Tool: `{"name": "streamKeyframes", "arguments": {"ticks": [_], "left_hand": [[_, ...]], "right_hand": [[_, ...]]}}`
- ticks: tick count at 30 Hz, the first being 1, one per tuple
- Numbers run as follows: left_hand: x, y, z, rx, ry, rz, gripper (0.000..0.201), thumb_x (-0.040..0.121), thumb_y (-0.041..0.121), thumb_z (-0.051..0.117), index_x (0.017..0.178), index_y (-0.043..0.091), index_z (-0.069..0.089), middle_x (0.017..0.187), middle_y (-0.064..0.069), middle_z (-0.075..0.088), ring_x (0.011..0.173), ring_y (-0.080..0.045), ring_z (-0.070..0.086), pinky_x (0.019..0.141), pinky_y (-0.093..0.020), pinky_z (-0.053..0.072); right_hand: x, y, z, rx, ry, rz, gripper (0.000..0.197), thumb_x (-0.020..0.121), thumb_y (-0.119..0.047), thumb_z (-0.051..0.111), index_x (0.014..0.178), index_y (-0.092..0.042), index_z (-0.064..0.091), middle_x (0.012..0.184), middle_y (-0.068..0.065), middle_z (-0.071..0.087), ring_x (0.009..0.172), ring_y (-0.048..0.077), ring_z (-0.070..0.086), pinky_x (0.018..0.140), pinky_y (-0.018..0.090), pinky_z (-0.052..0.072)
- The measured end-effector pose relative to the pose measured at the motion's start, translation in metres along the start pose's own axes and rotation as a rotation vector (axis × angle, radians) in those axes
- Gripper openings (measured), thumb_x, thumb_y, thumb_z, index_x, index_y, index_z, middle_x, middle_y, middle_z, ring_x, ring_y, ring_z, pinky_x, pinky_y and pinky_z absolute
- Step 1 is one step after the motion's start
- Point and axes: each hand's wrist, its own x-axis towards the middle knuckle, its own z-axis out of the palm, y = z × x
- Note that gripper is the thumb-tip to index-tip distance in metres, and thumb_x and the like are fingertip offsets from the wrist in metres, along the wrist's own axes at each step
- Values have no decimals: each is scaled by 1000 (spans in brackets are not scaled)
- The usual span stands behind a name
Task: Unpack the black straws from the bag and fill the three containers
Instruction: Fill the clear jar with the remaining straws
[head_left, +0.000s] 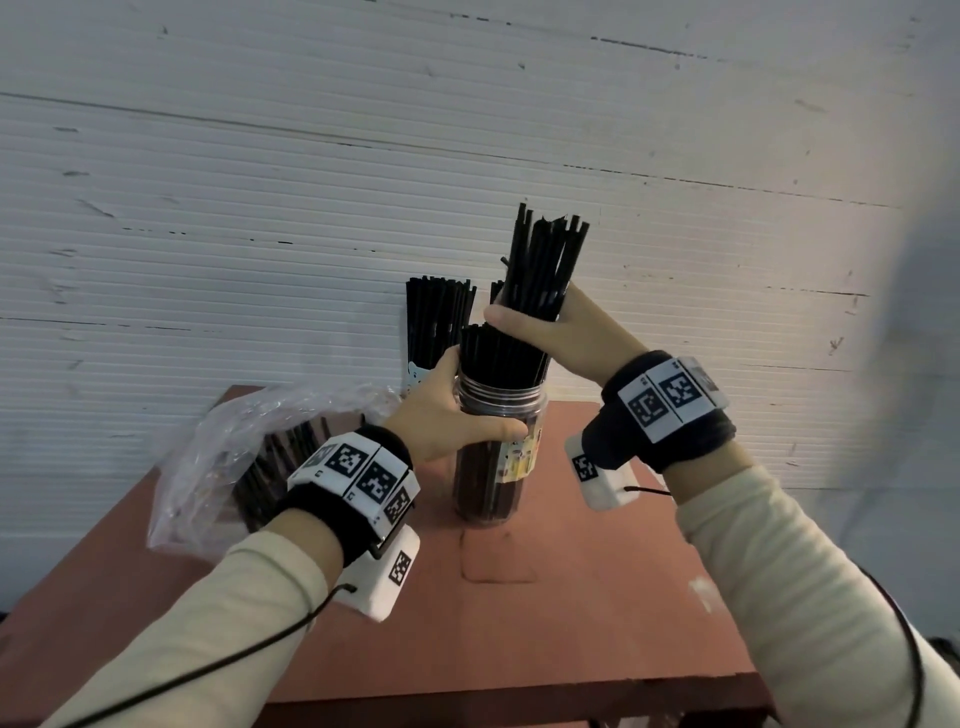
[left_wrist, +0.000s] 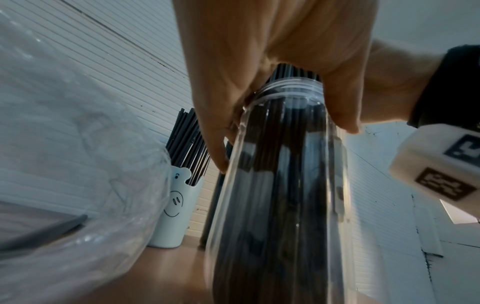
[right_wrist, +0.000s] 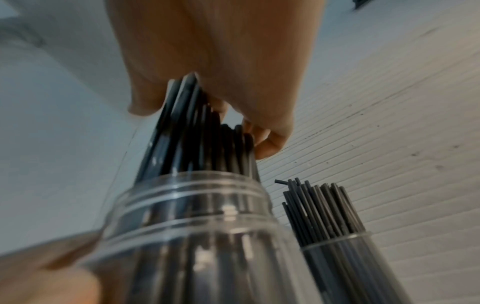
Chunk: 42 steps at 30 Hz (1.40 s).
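Note:
A clear plastic jar (head_left: 493, 483) stands on the red-brown table (head_left: 519, 634), packed with black straws. My left hand (head_left: 452, 415) grips the jar just below its threaded neck (left_wrist: 291, 90), thumb across the front. My right hand (head_left: 550, 332) grips a bundle of black straws (head_left: 545, 260) above the jar mouth; the bundle's lower ends reach into the jar (right_wrist: 194, 236). A white cup with a drawn face (left_wrist: 176, 205) holds more straws (head_left: 436, 322) behind. A second clear container (right_wrist: 337, 263) with straws stands behind the jar, mostly hidden in the head view.
A crumpled clear plastic bag (head_left: 249, 457) with black straws inside lies on the table's left side, close to my left wrist. A ribbed white wall (head_left: 467, 156) rises right behind the containers. Bare tabletop stretches in front of the jar to the near edge.

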Motion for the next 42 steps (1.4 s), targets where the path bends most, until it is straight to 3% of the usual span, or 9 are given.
{"name": "streamKeyframes", "arguments": {"ticks": [4, 7, 10, 15, 22, 26, 31, 37, 42], "left_hand": [[-1, 0, 2, 27, -2, 10, 97, 53, 40, 89, 135, 35, 36, 121, 17, 59, 115, -5, 56, 106, -39, 44], [0, 1, 1, 53, 0, 16, 91, 60, 34, 90, 134, 35, 38, 120, 16, 60, 114, -6, 57, 105, -38, 43], [-1, 2, 0, 48, -9, 17, 91, 61, 32, 90, 136, 34, 39, 123, 13, 60, 116, -8, 56, 106, -39, 42], [0, 3, 1, 35, -6, 11, 90, 59, 32, 91, 134, 34, 42, 122, 12, 63, 115, -9, 58, 105, -39, 44], [1, 4, 1, 16, -7, 33, 85, 58, 27, 90, 130, 28, 44, 114, 8, 66, 108, -7, 62, 101, -37, 48], [1, 1, 1, 11, -13, 36, 90, 51, 38, 89, 130, 31, 46, 113, 9, 68, 108, -7, 64, 99, -40, 50], [-1, 3, 2, 20, 9, 23, 100, 45, 44, 87, 132, 24, 42, 114, 8, 66, 108, -7, 63, 97, -35, 51], [-2, 2, 5, -27, 15, 14, 76, 72, 5, 82, 133, 14, 38, 109, 4, 64, 103, -9, 63, 96, -33, 50], [-3, 6, 6, -14, -29, 41, 72, 75, 10, 80, 129, 23, 34, 115, 7, 61, 109, -6, 60, 102, -35, 47]], "right_hand": [[-11, -5, 3, 151, 207, -16, 63, 86, -43, 66, 138, -23, 36, 135, -5, 46, 109, -5, 53, 83, 15, 48], [-10, -15, 0, 158, 332, -149, 77, 88, -38, 67, 148, -28, 19, 150, -2, 30, 131, 9, 42, 103, 23, 42], [-3, -29, -3, 48, 371, -265, 62, 95, -31, 59, 148, -24, 29, 148, -4, 33, 135, 7, 34, 111, 26, 34], [2, -23, 4, -185, 426, -369, 37, 95, -17, 55, 131, -11, 56, 129, 2, 55, 115, 2, 48, 98, 6, 34], [-25, 3, 31, -221, 367, -345, 27, 93, -16, 58, 118, -11, 65, 114, -2, 64, 105, 5, 57, 92, 10, 41], [-31, 4, 34, -229, 364, -329, 33, 93, -24, 58, 125, -15, 62, 123, -2, 62, 115, 10, 56, 99, 28, 46], [-28, 5, 36, -328, 246, -353, 41, 97, -26, 51, 137, -15, 53, 141, -1, 52, 135, 12, 43, 114, 26, 30], [-38, 15, 46, -396, 283, -368, 35, 95, -21, 52, 128, -14, 60, 127, 0, 62, 121, 16, 54, 101, 19, 37], [-39, 7, 39, -367, 218, -335, 37, 96, -24, 51, 131, -15, 59, 131, -1, 61, 124, 14, 53, 105, 27, 41]]}}
